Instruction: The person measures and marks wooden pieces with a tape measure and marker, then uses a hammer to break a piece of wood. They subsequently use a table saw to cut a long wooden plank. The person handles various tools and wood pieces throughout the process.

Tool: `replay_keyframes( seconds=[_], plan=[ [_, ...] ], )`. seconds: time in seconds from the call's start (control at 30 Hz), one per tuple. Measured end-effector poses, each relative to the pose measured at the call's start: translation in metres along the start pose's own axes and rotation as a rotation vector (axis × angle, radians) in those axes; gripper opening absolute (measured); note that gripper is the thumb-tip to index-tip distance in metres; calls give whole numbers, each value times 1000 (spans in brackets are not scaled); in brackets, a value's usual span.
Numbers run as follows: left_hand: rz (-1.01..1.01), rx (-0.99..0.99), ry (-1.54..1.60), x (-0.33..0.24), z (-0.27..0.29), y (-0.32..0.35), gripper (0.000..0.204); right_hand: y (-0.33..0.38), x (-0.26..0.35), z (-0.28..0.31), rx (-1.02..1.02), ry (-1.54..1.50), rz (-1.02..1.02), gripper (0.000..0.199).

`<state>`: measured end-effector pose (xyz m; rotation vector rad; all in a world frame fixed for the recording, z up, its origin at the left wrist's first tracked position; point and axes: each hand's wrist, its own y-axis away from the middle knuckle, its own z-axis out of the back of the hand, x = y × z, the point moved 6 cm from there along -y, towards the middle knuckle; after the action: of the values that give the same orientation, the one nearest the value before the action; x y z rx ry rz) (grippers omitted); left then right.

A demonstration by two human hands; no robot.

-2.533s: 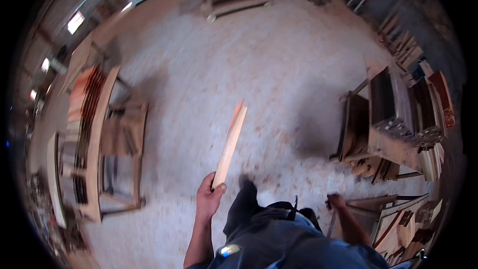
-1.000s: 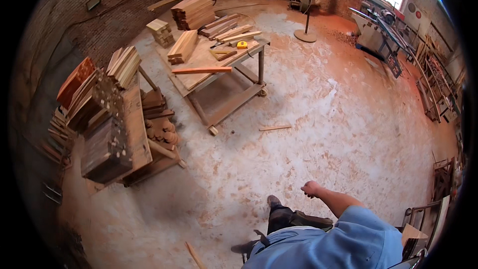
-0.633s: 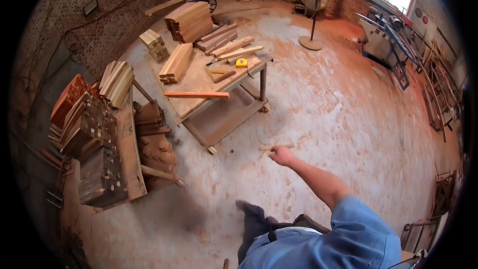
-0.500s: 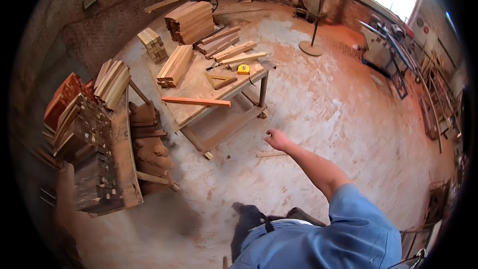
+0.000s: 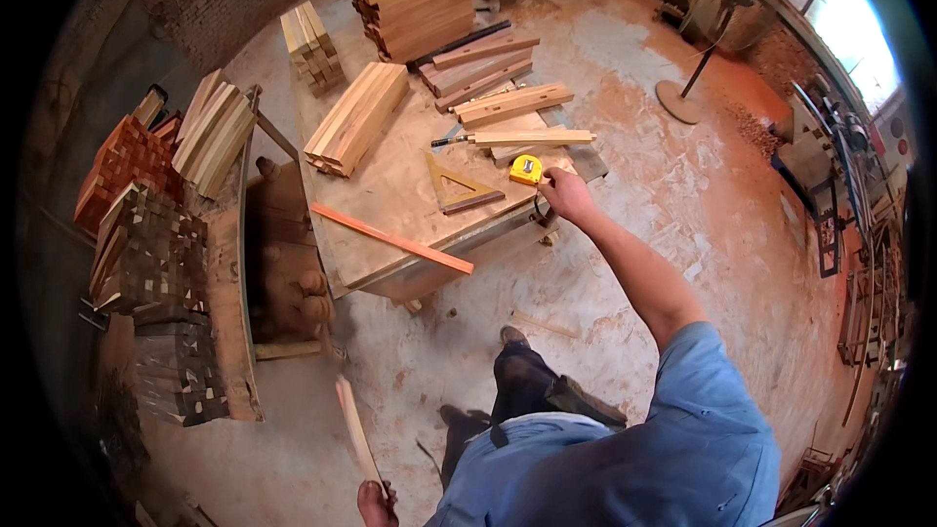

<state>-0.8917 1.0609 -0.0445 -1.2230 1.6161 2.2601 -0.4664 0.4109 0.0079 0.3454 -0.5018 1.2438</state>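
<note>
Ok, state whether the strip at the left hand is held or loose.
Held: the left hand grips the wooden strip near one end.

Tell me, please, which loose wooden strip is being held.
The pale wooden strip in the left hand; the orange strip lies on the worktable, the thin strip on the floor.

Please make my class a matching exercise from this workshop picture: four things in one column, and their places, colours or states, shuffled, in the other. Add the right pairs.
Column one
1. Tape measure
2. Set square
3. Left hand
4. Sleeve

Column two
A. Lies on the table, between a yellow thing and an orange-red strip
B. Blue
C. Yellow, close by the fingertips of the right hand
D. Has a pale wooden strip in its grip

Right pairs: 1-C, 2-A, 3-D, 4-B.
</note>
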Motion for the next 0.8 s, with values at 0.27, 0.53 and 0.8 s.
replay_keyframes(
  seconds=[0.27, 0.53, 0.8],
  plan=[
    [-53, 278, 404, -99, -231, 19, 25, -104, 68, -34, 110, -24, 221, 32],
    [63, 403, 568, -147, -391, -35, 21, -185, 148, -115, 294, 396, 469, 22],
    [17, 228, 553, -151, -416, -129, 23, -221, 147, -165, 560, 802, 352, 27]
  ],
)
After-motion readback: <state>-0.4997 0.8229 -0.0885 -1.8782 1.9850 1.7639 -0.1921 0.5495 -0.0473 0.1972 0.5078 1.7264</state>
